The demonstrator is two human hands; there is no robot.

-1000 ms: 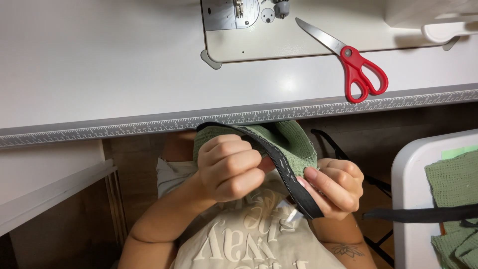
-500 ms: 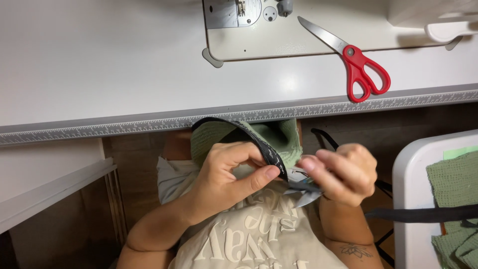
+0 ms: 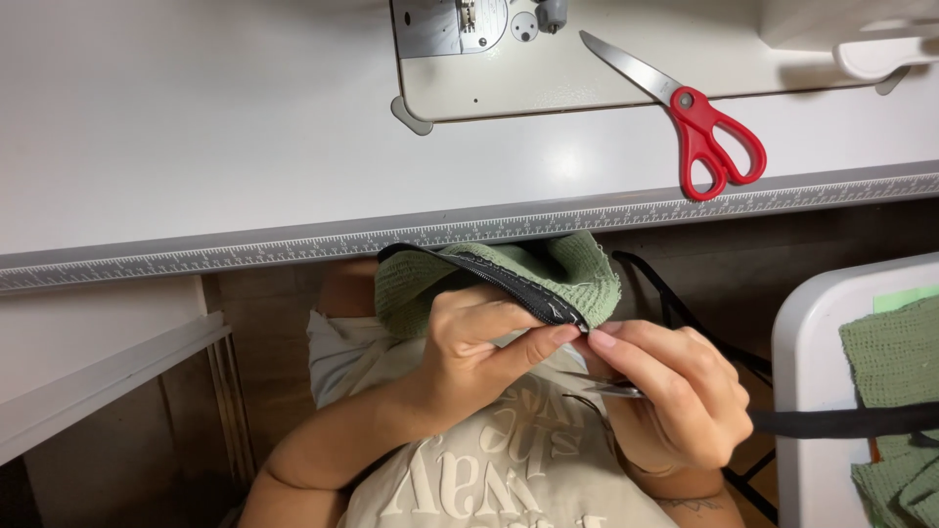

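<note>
A green knitted fabric piece with a black zipper sewn along its edge is held in my lap, below the table edge. My left hand grips the fabric and pinches the zipper end between thumb and forefinger. My right hand meets it at the zipper end with its fingertips and also holds a small metal thread snip, whose blades poke out leftward under the fingers.
Red-handled scissors lie on the white sewing table beside the sewing machine base. A ruler strip runs along the table's front edge. At right, a white bin holds green fabric and a black strap.
My hands turned the fabric, bringing the zipper end between both thumbs and forefingers. The metal snip now shows in my right hand.
</note>
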